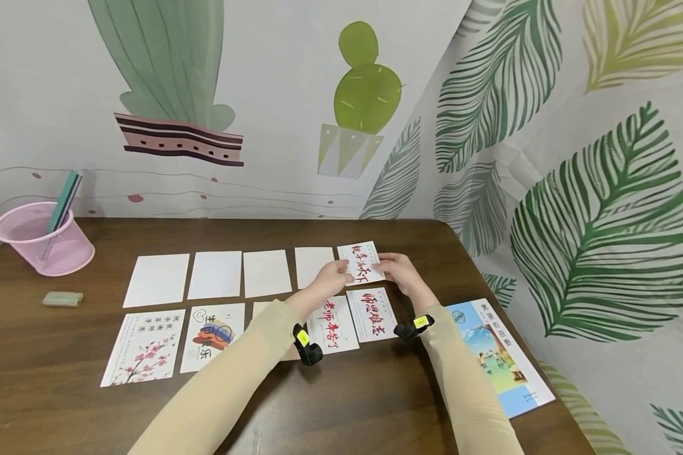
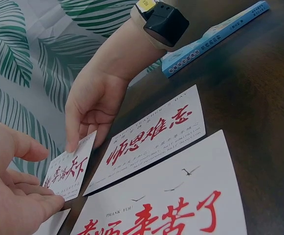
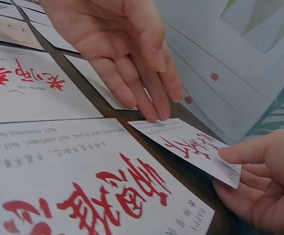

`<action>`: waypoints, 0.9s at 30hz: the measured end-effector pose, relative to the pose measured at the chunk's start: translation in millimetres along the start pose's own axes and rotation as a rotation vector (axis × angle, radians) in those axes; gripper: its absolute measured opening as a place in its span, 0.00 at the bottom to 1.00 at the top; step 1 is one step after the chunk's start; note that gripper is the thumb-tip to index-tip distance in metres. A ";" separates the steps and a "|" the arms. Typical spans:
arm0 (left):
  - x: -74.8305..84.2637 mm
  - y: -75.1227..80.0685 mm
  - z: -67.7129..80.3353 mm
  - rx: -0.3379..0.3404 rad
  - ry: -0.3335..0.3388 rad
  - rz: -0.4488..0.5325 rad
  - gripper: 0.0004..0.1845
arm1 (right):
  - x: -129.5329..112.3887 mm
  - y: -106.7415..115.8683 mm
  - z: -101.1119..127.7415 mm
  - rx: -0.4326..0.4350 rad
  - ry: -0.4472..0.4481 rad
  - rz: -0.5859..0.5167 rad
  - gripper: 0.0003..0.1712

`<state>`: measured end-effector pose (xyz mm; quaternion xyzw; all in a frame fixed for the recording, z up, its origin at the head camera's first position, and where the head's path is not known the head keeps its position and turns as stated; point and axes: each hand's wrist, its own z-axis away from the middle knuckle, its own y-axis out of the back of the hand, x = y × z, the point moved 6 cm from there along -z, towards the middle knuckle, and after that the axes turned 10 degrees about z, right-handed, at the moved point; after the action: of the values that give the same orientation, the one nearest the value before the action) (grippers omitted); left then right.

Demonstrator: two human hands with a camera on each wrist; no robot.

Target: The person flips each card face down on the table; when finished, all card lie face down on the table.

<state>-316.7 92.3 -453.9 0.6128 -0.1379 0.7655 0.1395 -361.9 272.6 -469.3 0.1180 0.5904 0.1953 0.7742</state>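
In the head view, pinches the right edge of a small red-word card [image 1: 358,259] with the right hand [image 1: 399,272]. Has the left hand [image 1: 324,284] by the left edge of that card. Shows the small red-word card at the right end of the back row, next to four blank cards [image 1: 267,273] and just behind a teacher card [image 1: 372,313]. Also shows a thank-you card [image 1: 331,323], a smiley card [image 1: 199,360] and a flower card [image 1: 142,344] in the front row, a blue book [image 1: 498,354] on the right, and a pink cup [image 1: 65,246] far left.

In the left wrist view, shows the left thumb and fingers apart, tips at the card's edge. Cannot tell about touching.

In the right wrist view, shows the card clamped between right thumb on top and fingers below. Shows the left fingers nearly straight, near the other end.
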 end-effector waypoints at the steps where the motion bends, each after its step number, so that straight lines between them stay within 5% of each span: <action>1: 0.3 -0.1 0.3 -0.001 0.002 0.001 0.32 | -0.1 -1.5 -0.1 0.000 -0.001 -0.008 0.30; 13: 7.4 3.3 1.1 0.029 -0.054 0.031 0.30 | -7.8 -0.1 9.0 0.099 0.035 -0.026 0.27; 20: 28.6 2.9 -0.5 0.076 -0.151 0.077 0.25 | -34.8 -2.3 29.1 0.189 0.132 -0.013 0.23; 27: 38.0 2.9 -3.1 0.137 -0.157 0.095 0.30 | -59.5 -13.9 43.5 0.232 0.224 -0.002 0.21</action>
<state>-328.5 92.5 -417.6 0.6719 -0.1247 0.7284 0.0494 -331.3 236.0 -411.5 0.1834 0.6919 0.1367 0.6848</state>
